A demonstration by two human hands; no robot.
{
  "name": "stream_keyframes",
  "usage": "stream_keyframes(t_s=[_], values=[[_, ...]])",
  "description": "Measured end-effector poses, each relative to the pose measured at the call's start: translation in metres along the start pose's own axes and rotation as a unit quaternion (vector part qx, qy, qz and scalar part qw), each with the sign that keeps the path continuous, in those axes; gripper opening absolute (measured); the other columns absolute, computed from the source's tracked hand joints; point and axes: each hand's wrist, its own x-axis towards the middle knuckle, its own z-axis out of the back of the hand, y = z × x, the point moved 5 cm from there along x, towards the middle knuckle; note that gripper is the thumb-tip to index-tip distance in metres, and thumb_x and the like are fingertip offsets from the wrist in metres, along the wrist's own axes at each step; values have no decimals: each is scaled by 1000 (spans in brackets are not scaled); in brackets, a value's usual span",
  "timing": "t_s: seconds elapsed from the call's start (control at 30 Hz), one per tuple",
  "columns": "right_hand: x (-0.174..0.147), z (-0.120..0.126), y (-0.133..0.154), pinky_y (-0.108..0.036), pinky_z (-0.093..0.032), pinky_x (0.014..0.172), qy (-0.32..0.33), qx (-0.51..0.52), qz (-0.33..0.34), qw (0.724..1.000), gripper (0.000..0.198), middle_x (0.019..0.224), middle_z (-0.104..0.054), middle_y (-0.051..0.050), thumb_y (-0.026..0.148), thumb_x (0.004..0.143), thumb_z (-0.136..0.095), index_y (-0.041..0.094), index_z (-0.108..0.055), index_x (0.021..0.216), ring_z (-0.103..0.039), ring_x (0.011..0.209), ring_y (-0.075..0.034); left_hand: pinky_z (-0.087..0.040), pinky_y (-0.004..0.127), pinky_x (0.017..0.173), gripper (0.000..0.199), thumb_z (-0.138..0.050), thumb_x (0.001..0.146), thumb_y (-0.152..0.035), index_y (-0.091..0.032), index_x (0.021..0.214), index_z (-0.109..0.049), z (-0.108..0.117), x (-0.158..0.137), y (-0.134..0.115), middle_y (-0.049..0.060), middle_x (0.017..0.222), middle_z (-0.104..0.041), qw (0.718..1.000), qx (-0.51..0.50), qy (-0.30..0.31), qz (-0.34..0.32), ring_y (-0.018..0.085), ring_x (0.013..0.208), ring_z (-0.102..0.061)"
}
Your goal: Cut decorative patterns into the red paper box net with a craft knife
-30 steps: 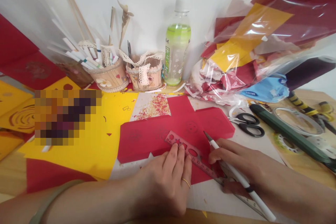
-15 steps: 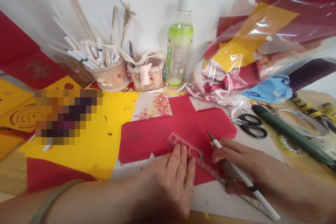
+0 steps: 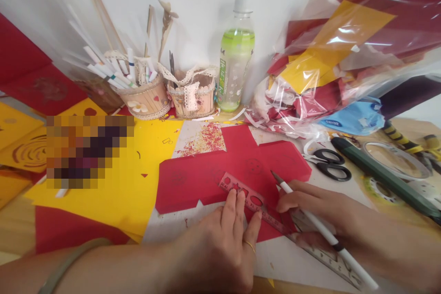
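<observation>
My left hand [image 3: 229, 239] lies over a clear ruler [image 3: 258, 204] with cut-out shapes, its fingers stretched out and their tips pressing it onto the red paper. That red paper [image 3: 193, 177] is cut into a cross-like box shape with flaps and bears faint drawn figures. In my right hand [image 3: 310, 209] is a slim white pen [image 3: 320, 227] with a dark band. Its dark tip points at the red paper above the ruler; whether it touches I cannot tell. The ruler's lower end runs beneath my right hand.
Yellow sheets [image 3: 120, 202] lie at the left. Behind stand a cup of pens [image 3: 146, 98], a smaller cup [image 3: 191, 101] and a green drink bottle [image 3: 236, 69]. At the right are scissors [image 3: 332, 165], a green cutter [image 3: 386, 177], tape [image 3: 396, 158] and a plastic bag of paper [image 3: 310, 82].
The fingers of my left hand have shifted a little, one moving along the ruler. The rear end of the pen has swung slightly right and down, while its tip stays nearly in place.
</observation>
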Motion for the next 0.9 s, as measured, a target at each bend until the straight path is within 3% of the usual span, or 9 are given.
stream_keyframes(t_s=[0.13, 0.2, 0.27, 0.4, 0.6, 0.9], values=[[-6, 23, 1, -35, -57, 70, -221, -14, 27, 975, 25, 95, -73, -3, 42, 89, -49, 31, -67, 102, -69, 84, -24, -55, 34, 59, 33, -49, 78, -16, 0, 104, -64, 0, 0, -1, 25, 95, -66, 1000, 0, 12, -4, 34, 89, -67], [-8, 25, 2, -35, -58, 66, -281, -9, 18, 960, 29, 86, -75, -4, 47, 89, -46, 30, -71, 89, -70, 78, -24, -55, 34, 59, 34, -50, 79, -17, 1, 105, -63, -1, -1, -2, 26, 96, -66, 1000, 5, 17, -5, 35, 89, -67], [-7, 22, 2, -28, -55, 53, -308, 27, -16, 951, 27, 73, -72, -2, 45, 88, -49, 27, -67, 79, -66, 61, -18, -55, 35, 60, 35, -50, 79, -17, 1, 106, -63, -1, -2, -3, 26, 97, -65, 1000, 7, 15, -4, 35, 90, -66], [2, 11, 6, -19, -42, 37, -298, 90, -42, 949, 19, 56, -58, 3, 36, 84, -57, 23, -54, 71, -51, 44, -10, -55, 37, 66, 34, -49, 78, -16, 1, 104, -63, -1, -1, -2, 26, 96, -66, 1000, 3, 12, -1, 34, 90, -66], [8, 4, 17, -19, -44, 42, -263, 40, 1, 964, 17, 58, -60, 2, 26, 85, -53, 21, -53, 69, -54, 48, -10, -56, 37, 64, 34, -51, 75, -18, 0, 101, -65, 1, 1, -2, 24, 94, -66, 1000, 13, 3, -4, 34, 88, -67], [8, 0, 22, -19, -43, 43, -243, -10, 37, 969, 15, 59, -60, 4, 23, 85, -54, 22, -51, 71, -54, 46, -9, -56, 36, 63, 37, -52, 76, -20, 1, 104, -63, 0, 0, -1, 26, 95, -66, 1000, 14, 15, -14, 35, 89, -67]])
